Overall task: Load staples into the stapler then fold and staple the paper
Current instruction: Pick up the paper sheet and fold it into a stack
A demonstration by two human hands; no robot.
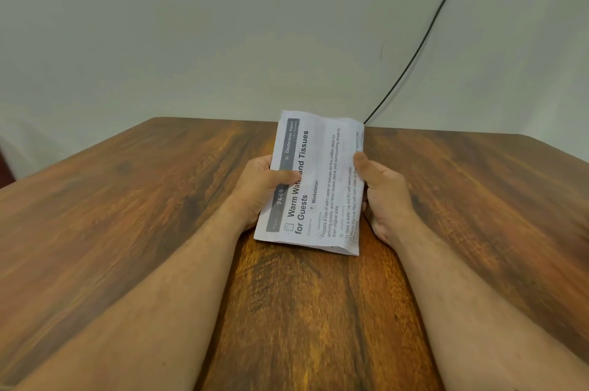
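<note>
Wood table [127,231], both forearms in. Left hand [259,190] and right hand [381,193] grip the folded paper [315,186] by its side edges, thumbs pinching on top, above the table's middle. Fold step looks done. No stapler in view; next needs one. Black cable [424,40] on far wall.

Matt white printed paper [314,186], faintly creased, above a smooth, slightly glossy wood-grain table [127,215].

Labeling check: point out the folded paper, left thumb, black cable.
folded paper [322,164]: head view, printed face.
left thumb [285,176]: head view, lying across paper.
black cable [424,43]: head view, mid-run against wall.
</note>
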